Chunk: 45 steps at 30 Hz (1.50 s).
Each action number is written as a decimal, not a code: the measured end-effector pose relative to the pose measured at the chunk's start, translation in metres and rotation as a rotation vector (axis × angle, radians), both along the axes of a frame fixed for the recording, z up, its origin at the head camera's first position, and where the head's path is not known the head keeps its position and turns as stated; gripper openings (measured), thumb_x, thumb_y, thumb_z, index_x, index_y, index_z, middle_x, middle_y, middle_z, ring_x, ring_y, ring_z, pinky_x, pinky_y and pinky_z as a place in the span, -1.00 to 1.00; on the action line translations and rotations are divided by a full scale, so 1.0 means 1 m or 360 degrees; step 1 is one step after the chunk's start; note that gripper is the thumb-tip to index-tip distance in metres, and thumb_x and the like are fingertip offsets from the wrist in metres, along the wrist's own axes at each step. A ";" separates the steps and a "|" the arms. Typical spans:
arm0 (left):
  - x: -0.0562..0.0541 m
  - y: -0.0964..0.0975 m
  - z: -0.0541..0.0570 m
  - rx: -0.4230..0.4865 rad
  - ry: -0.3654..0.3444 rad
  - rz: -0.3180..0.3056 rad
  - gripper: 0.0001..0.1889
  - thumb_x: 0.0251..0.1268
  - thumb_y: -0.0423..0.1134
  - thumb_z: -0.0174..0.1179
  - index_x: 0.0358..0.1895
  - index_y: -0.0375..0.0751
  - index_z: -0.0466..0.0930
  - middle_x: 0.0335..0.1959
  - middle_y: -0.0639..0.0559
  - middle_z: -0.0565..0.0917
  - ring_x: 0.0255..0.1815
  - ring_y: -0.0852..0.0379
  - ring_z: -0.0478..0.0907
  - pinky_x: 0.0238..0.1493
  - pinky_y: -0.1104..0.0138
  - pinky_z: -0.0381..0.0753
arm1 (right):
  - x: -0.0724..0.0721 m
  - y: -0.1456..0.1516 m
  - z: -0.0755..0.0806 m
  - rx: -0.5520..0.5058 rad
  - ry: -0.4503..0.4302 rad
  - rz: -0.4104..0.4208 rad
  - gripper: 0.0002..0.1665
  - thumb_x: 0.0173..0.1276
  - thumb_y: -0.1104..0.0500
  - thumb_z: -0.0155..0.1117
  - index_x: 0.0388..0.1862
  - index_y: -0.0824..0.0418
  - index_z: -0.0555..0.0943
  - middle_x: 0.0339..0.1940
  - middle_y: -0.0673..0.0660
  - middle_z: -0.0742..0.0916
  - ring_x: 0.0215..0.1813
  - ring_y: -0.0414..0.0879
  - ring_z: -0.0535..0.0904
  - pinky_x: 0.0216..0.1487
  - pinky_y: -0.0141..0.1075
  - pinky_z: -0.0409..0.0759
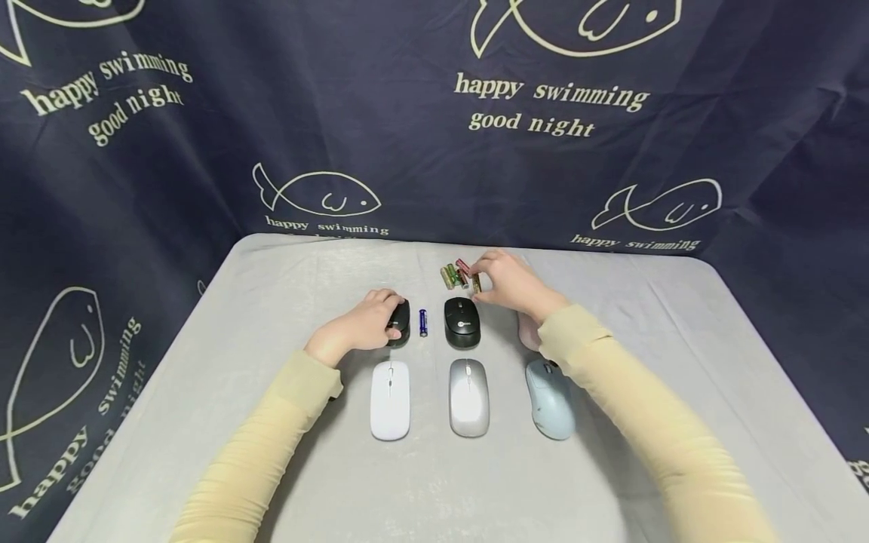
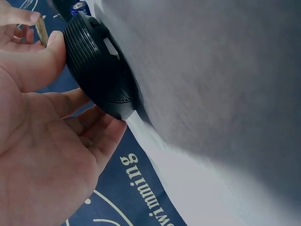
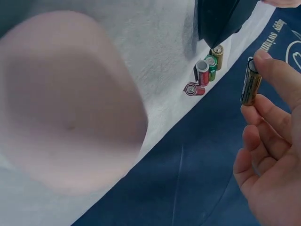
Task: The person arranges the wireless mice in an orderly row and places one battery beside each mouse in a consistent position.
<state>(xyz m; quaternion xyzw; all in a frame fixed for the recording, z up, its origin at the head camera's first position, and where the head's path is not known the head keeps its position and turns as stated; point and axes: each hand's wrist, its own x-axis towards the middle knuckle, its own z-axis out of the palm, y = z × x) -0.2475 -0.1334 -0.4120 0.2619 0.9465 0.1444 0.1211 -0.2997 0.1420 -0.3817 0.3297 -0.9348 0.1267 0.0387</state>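
My left hand (image 1: 364,321) grips a black computer mouse (image 2: 96,63) by its edges, thumb on one side and fingertips on the other. Between the thumb and a finger of my right hand (image 1: 514,283) is a gold-and-black battery (image 3: 251,84), pinched by its two ends. Just left of that hand lies a small cluster of loose batteries (image 3: 202,73) in red, green and gold. A blue battery (image 1: 423,323) lies on the table between the gripped mouse and a second black mouse (image 1: 462,323).
Nearer the front of the grey-covered table (image 1: 434,490) are a white mouse (image 1: 390,400), a silver mouse (image 1: 469,397) and a light blue mouse (image 1: 551,400). A pink mouse (image 1: 528,332) is partly hidden by the right forearm. Behind the table hangs a dark blue curtain (image 1: 421,136).
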 end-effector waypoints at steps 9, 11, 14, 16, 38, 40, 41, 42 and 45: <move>-0.002 -0.004 -0.003 0.0039 -0.0017 -0.0009 -0.35 0.27 -0.13 0.20 0.33 -0.41 0.23 0.33 -0.30 0.27 0.35 -0.21 0.15 0.38 0.03 0.18 | 0.014 0.014 0.001 -0.0039 0.0033 0.0013 -0.46 -0.06 0.09 0.53 -0.07 0.30 0.65 -0.06 0.22 0.68 0.11 0.17 0.49 0.16 0.05 0.39; -0.004 -0.006 -0.004 0.0070 -0.0012 -0.0025 -0.34 0.25 -0.12 0.22 0.33 -0.40 0.25 0.32 -0.30 0.28 0.35 -0.20 0.16 0.36 0.02 0.21 | 0.017 0.017 0.001 -0.0040 0.0035 0.0007 -0.45 -0.06 0.08 0.53 -0.08 0.31 0.65 -0.06 0.23 0.68 0.11 0.17 0.48 0.18 0.04 0.39; -0.007 -0.011 -0.006 0.0116 -0.0008 -0.0053 -0.33 0.21 -0.09 0.25 0.32 -0.37 0.29 0.32 -0.28 0.29 0.34 -0.19 0.18 0.33 0.02 0.26 | 0.021 0.022 0.000 -0.0030 0.0037 -0.0007 -0.44 -0.05 0.07 0.54 -0.07 0.30 0.65 -0.05 0.23 0.67 0.11 0.17 0.47 0.15 0.05 0.41; -0.009 -0.013 -0.006 0.0144 -0.0018 -0.0061 -0.32 0.18 -0.07 0.26 0.32 -0.34 0.31 0.32 -0.27 0.30 0.33 -0.17 0.19 0.30 0.02 0.29 | 0.022 0.024 -0.001 -0.0021 0.0034 -0.0014 -0.44 -0.05 0.06 0.54 -0.07 0.29 0.65 -0.04 0.23 0.67 0.11 0.16 0.47 0.15 0.05 0.42; -0.010 -0.014 -0.008 0.0180 0.0033 -0.0062 -0.27 0.05 -0.01 0.29 0.28 -0.34 0.36 0.28 -0.28 0.35 0.31 -0.18 0.23 0.30 0.02 0.29 | 0.031 0.030 -0.018 -0.0003 -0.0009 0.0059 -0.44 -0.07 0.08 0.54 -0.09 0.34 0.64 -0.09 0.23 0.68 0.03 0.16 0.52 0.15 0.01 0.43; -0.010 -0.014 -0.008 0.0180 0.0033 -0.0058 -0.27 0.05 -0.01 0.29 0.28 -0.33 0.36 0.28 -0.27 0.35 0.30 -0.18 0.24 0.30 0.03 0.29 | 0.031 0.029 -0.019 -0.0001 -0.0018 0.0057 -0.44 -0.08 0.08 0.55 -0.10 0.34 0.65 -0.10 0.23 0.69 0.03 0.16 0.53 0.16 0.00 0.43; -0.010 -0.015 -0.008 0.0182 0.0039 -0.0061 -0.27 0.05 -0.02 0.29 0.28 -0.34 0.36 0.28 -0.28 0.35 0.29 -0.18 0.24 0.29 0.02 0.31 | 0.031 0.029 -0.018 0.0004 -0.0025 0.0055 -0.43 -0.08 0.08 0.55 -0.10 0.34 0.65 -0.10 0.23 0.69 0.03 0.16 0.53 0.16 0.00 0.43; -0.009 -0.015 -0.008 0.0187 0.0042 -0.0062 -0.27 0.05 -0.02 0.29 0.28 -0.34 0.36 0.27 -0.28 0.36 0.29 -0.18 0.24 0.28 0.02 0.31 | 0.031 0.029 -0.018 0.0013 -0.0030 0.0053 -0.43 -0.09 0.08 0.55 -0.10 0.34 0.65 -0.10 0.23 0.69 0.03 0.16 0.53 0.16 0.00 0.43; -0.009 -0.015 -0.007 0.0201 0.0050 -0.0064 -0.27 0.05 -0.04 0.29 0.27 -0.36 0.36 0.27 -0.30 0.36 0.28 -0.19 0.25 0.27 0.01 0.32 | 0.031 0.028 -0.018 0.0058 -0.0048 0.0049 -0.44 -0.08 0.08 0.55 -0.10 0.33 0.65 -0.10 0.22 0.69 0.04 0.16 0.53 0.16 0.01 0.43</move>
